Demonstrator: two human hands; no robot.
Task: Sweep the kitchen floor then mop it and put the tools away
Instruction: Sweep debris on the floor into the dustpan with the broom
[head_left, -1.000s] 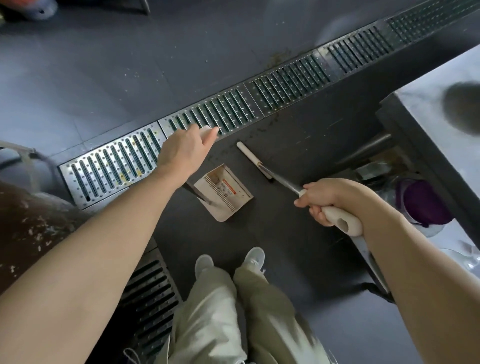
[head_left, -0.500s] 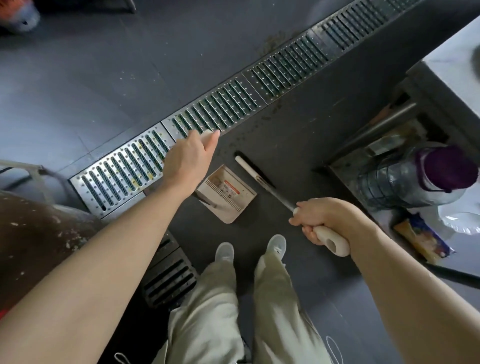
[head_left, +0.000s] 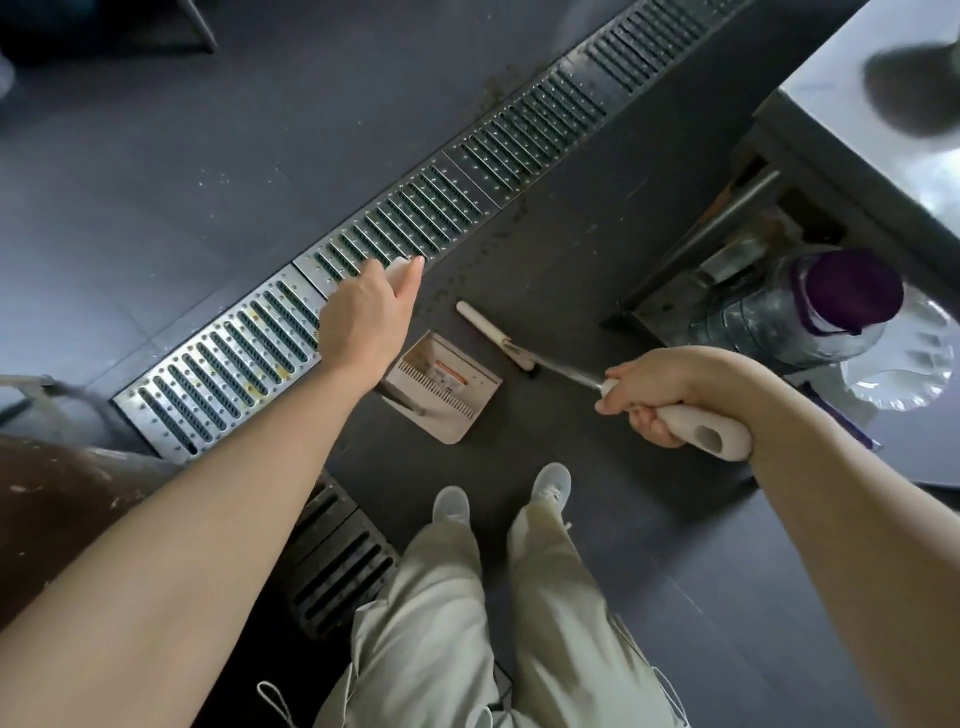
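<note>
head view: the left hand (head_left: 366, 317) is wrapped round the white top grip of the dustpan handle (head_left: 402, 267), fingers curled on it, thumb along the side. the dustpan (head_left: 444, 387) itself stands on the dark floor (head_left: 597, 291) just at 5 o'clock of that hand, its mouth open toward the broom head (head_left: 493, 332). the right hand (head_left: 660, 395) is clamped on the pale plastic grip of the broom handle (head_left: 701, 434), with the metal shaft running toward 10 o'clock down to the broom head, which lies on the floor just at 1 o'clock of the dustpan

handling, as a judgement: both tools look light, stiff plastic on thin poles, so the end grips where the hands already sit are the natural hold; the pan may skid on the smooth floor if not pressed down

counts: one dustpan, one broom, two hands, two pale shoes (head_left: 553, 480) at 6 o'clock, one long run of metal drain grating (head_left: 431, 218) crossing from 8 to 1 o'clock, one clear jug with a purple cap (head_left: 831, 301) at 3 o'clock under a steel counter (head_left: 857, 104)
</note>
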